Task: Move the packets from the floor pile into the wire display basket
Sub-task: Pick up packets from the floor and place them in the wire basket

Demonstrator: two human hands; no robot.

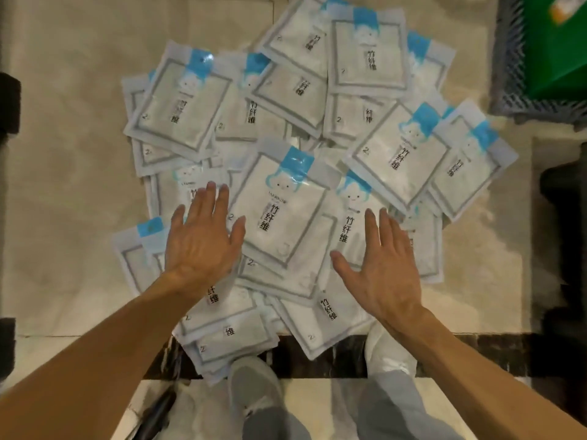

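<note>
Seen from the head camera, looking straight down: a loose pile of packets (286, 173) lies spread across a pale tiled floor (63, 154), white pouches with blue tops and dark printed characters, overlapping at every angle. A person bends over it with both bare forearms stretched forward. The left hand (203, 239) is flat, fingers straight and slightly fanned, over the packets at the near left of the pile; the right hand (384, 265) is likewise spread, thumb out to the side, over a packet with a blue cartoon face. Neither hand grips anything — whether the palms actually press on the plastic or hover just above it cannot be told from this angle. Between the two hands lies the topmost central packet (286, 211), tilted a little, uncovered.

At the top right corner sits a dark mesh basket (508, 74) with a green box (556, 42) inside it, well apart from the hands and just beyond the far right edge of the pile. A dark shape (565, 223) stands at the right edge of the floor, and other dark objects (8, 106) crowd the left edge. Nearest the camera, a black marble strip (317, 357) crosses the floor — several packets overhang it — and the person's grey shoe (254, 389) and white shoe (390, 354) stand on it, touching the pile's near rim.
</note>
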